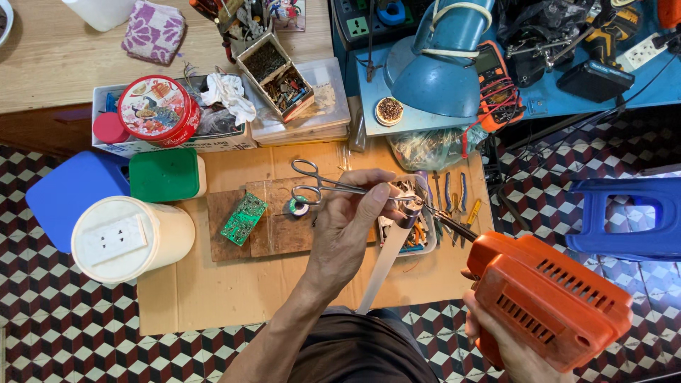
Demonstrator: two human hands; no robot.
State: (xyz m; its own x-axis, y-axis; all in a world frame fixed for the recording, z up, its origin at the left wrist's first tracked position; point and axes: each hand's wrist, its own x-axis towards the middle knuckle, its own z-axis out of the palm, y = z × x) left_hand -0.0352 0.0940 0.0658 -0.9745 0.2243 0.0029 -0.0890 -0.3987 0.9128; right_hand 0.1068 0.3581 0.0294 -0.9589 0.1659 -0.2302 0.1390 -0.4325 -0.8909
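Note:
My left hand (347, 223) grips a pair of steel forceps (333, 186) whose jaws clamp a small metal part (410, 208) over a clear tray. From that part a long pale strip (383, 266) hangs down toward me. My right hand (496, 337) holds a large orange soldering gun (550, 298). Its dark tip (447, 225) reaches up-left and meets the clamped part. A green circuit board (243, 218) lies on a wooden board (277, 227) left of my left hand, next to a small solder reel (298, 207).
A cardboard sheet (234, 291) covers the low table. A white tub (128, 237), green box (165, 174), red tin (157, 110) and parts boxes (277, 74) sit left and behind. A blue lamp (440, 64) and multimeter (493, 78) are behind, a blue stool (631, 216) at right.

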